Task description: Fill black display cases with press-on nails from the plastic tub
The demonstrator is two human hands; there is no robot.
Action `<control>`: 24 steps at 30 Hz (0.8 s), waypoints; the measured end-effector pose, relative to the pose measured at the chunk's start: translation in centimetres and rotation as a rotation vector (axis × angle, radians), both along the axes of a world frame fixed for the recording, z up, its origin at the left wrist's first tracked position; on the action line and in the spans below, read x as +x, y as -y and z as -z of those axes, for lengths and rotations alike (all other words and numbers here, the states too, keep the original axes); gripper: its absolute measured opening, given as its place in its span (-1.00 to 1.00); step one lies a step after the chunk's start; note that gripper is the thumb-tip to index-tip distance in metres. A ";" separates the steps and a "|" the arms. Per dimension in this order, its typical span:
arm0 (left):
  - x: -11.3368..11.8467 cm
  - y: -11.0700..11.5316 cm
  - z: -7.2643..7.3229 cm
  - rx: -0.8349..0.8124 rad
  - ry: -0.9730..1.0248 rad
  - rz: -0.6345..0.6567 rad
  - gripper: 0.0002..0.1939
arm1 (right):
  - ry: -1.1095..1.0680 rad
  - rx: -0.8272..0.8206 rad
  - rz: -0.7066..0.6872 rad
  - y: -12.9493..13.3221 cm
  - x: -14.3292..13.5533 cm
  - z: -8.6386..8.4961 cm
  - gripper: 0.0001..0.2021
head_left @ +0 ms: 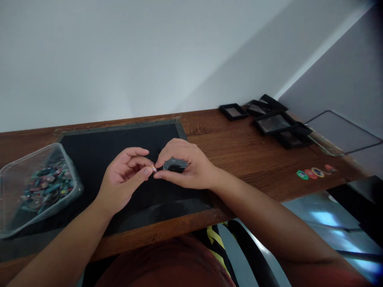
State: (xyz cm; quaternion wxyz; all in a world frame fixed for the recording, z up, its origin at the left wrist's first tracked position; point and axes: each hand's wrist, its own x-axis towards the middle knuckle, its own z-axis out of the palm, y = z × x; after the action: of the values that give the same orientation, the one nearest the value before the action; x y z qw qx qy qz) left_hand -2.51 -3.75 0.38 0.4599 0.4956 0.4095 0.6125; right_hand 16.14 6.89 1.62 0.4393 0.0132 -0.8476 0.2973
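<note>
A small reddish, shiny piece (pixel 153 168) is pinched between the fingertips of both hands above the black mat (pixel 134 137). My left hand (pixel 124 177) holds it from the left with thumb and forefinger, the other fingers loosely curled. From the right, my right hand (pixel 187 165) grips its other side with thumb and forefinger. Behind the right hand's fingers a clear, greyish item (pixel 175 164) shows in part; what it is I cannot make out. Left of my hands stands a clear plastic tub (pixel 78 190) with many small colourful pieces (pixel 49 185) inside.
Several black frames or boxes (pixel 275 122) lie piled at the back right of the wooden table (pixel 215 137). Small colourful round items (pixel 314 173) sit in a row near the right front edge. A thin dark wire loop (pixel 356 151) rises by the right wall.
</note>
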 end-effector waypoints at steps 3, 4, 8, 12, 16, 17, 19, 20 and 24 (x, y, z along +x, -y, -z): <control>0.0 0.0 -0.1 0.000 0.005 0.007 -0.73 | -0.006 0.002 -0.006 0.0 0.0 0.0 -0.85; 0.0 0.0 -0.1 -0.001 0.006 0.007 -0.73 | -0.006 0.003 -0.009 0.0 -0.1 0.0 -0.85; 0.1 0.0 -0.2 -0.004 0.009 0.002 -0.73 | -0.015 0.008 -0.023 0.1 -0.1 0.0 -0.87; 0.1 0.1 -0.2 -0.007 0.003 -0.012 -0.72 | -0.004 -0.003 -0.014 0.1 0.0 0.0 -0.87; -0.1 0.2 -0.1 -0.001 -0.011 -0.005 -0.71 | 0.013 -0.010 -0.006 0.2 0.1 -0.1 -0.86; -0.1 0.2 0.0 0.002 -0.016 -0.005 -0.71 | 0.021 -0.012 -0.002 0.2 0.1 -0.1 -0.86; -0.1 0.2 0.0 0.013 -0.023 -0.015 -0.72 | 0.039 -0.016 0.007 0.3 0.2 -0.2 -0.84; -0.1 0.2 0.0 0.019 -0.025 -0.023 -0.73 | 0.045 -0.017 0.011 0.3 0.2 -0.3 -0.84; -0.1 0.2 -0.1 0.027 -0.045 -0.062 -0.73 | 0.038 -0.009 0.003 0.3 0.2 -0.3 -0.85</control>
State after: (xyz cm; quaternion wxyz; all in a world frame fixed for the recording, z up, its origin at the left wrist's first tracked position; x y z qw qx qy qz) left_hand -2.56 -3.93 0.48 0.4245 0.5024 0.4266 0.6208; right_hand 16.38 6.57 1.94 0.4238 0.0043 -0.8545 0.3005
